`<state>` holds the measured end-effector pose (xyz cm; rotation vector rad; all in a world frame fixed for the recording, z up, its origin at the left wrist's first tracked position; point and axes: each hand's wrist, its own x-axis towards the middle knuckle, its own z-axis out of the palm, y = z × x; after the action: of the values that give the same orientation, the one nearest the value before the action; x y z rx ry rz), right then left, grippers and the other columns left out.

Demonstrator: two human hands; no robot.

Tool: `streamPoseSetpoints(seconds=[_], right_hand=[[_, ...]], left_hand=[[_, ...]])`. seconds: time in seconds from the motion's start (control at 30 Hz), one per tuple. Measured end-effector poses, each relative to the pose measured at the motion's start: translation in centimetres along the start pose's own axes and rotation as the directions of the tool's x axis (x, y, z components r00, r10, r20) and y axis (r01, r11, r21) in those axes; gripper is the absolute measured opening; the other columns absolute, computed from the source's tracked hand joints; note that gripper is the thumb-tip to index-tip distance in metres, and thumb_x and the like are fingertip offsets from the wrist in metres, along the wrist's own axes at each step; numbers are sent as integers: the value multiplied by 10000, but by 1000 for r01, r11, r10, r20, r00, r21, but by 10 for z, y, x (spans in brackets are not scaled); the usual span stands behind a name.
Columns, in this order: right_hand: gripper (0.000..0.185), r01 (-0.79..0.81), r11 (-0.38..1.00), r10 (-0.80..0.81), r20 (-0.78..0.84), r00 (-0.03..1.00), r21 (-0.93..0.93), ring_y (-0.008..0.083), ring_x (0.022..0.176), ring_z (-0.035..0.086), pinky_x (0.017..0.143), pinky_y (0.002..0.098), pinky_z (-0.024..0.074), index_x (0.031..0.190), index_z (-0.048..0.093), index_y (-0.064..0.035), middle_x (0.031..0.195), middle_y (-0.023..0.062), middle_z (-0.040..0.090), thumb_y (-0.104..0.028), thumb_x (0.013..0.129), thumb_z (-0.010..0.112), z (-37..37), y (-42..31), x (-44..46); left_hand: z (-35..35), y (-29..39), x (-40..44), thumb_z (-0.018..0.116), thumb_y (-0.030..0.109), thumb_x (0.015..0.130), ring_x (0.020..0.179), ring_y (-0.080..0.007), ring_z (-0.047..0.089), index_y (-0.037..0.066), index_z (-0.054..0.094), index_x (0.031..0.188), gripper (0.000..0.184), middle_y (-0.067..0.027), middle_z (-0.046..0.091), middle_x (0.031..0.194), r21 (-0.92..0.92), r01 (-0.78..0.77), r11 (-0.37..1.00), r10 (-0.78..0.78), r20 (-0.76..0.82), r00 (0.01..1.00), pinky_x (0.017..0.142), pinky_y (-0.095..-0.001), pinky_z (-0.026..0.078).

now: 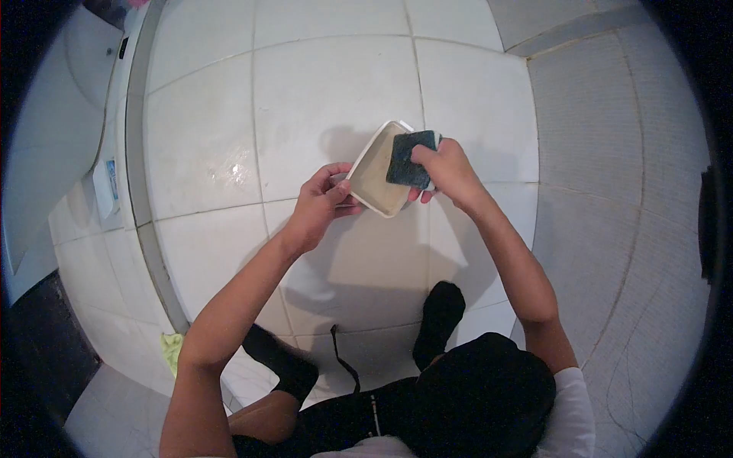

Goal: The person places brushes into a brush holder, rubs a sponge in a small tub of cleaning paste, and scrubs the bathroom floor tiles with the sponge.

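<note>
Dark sponge [408, 162] over white tray [372, 185]

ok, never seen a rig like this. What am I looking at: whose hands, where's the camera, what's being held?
There's no robot here: these are a person's two bare hands. The single picture comes from a camera worn on the person's head, looking forward and down, so their own arms reach in from the bottom. The dark corners and bowed lines suggest a wide lens.

The left hand grips the left side of a shallow white-rimmed tray. The right hand holds a dark green scouring pad over the tray's right part; whether it presses on the tray isn't clear.

Below are white floor tiles, with the person's black-covered feet on them. A yellow-green cloth shows at lower left.
</note>
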<state>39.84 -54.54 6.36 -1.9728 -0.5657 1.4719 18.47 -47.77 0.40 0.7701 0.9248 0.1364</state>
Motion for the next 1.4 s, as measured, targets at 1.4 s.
streamPoseSetpoints(seconds=[1.4], right_hand=[[434,525,53,-375,470,799,-849,306,1060,543,826,406,500,1109,663,-259,1147,-91,626,-184,682,690,21,17,-29]], left_hand=[[-4,5,7,399,119,994,1069,-189,552,65,439,1364,377,-82,553,1241,-77,40,996,-36,50,998,888,-383,489]])
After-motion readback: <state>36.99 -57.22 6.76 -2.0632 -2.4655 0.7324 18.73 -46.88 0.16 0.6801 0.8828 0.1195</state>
